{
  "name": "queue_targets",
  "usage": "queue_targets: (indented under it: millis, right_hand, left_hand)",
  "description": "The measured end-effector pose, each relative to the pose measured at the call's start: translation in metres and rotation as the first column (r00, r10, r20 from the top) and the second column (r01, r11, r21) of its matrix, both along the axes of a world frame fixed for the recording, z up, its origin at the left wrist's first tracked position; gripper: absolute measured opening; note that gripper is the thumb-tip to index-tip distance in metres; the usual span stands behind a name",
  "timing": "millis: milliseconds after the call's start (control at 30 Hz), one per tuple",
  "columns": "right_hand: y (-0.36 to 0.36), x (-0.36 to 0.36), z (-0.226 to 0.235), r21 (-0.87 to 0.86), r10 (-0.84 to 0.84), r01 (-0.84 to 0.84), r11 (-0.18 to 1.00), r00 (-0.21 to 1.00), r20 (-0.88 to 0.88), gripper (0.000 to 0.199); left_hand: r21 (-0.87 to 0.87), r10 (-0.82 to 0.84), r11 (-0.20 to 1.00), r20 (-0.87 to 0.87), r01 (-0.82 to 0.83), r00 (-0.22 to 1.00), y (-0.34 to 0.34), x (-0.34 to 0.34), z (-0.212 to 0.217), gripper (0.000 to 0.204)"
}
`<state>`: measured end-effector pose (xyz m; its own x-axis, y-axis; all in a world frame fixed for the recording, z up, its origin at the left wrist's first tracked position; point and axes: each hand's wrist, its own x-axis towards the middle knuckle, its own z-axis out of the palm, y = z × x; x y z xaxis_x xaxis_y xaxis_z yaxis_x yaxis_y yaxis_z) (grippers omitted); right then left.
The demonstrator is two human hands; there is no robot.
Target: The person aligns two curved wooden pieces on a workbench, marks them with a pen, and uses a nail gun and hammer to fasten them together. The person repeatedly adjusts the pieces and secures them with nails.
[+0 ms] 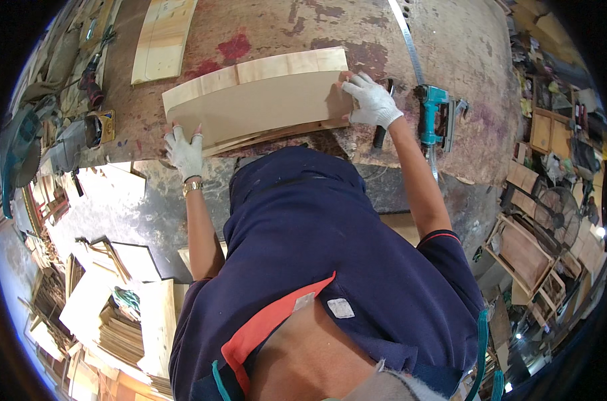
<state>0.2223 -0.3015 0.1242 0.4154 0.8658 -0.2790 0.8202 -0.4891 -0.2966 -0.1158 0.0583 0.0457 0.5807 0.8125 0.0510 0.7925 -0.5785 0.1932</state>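
Note:
A flat brown panel (263, 105) lies on the workbench near its front edge, with a pale wood board (257, 72) along its far side and thin wood edges showing on its near side. My left hand (185, 152), in a white glove with bare fingertips, grips the panel's left end. At the other end my right hand (372, 100), gloved the same way, has its fingers closed over the far right corner. Just beside that hand lies a black-handled tool (380, 136), its head partly hidden. Farther right rests a teal nail gun (434, 113).
Beyond the panel, a pale wooden board (163, 41) lies at the far left of the bench (283, 30). A metal ruler (408, 41) extends above the nail gun. Power tools, including a circular saw (28, 157), stand at left. Stacked boards (123, 334) fill the lower left; a fan (557, 210) stands right.

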Motion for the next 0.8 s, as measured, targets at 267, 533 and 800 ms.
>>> queue_targets:
  millis: [267,533,800]
  right_hand:
    - [-0.003,0.002,-0.009,-0.014,0.010,-0.010,1.000,1.000,0.028,0.081]
    - [0.001,0.003,-0.008,-0.043,0.009,-0.010,0.999,0.999,-0.042,0.080]
    - [0.009,0.019,0.019,0.121,-0.055,0.041,0.992,0.992,0.114,0.071]
  left_hand:
    - [0.119,-0.102,0.986,-0.145,0.120,0.984,-0.020,0.021,0.033,0.049]
    - [-0.056,-0.157,0.986,-0.046,0.154,0.987,-0.049,0.063,0.037,0.071]
    - [-0.076,-0.117,0.992,-0.305,0.098,0.945,-0.069,0.086,0.044,0.118]
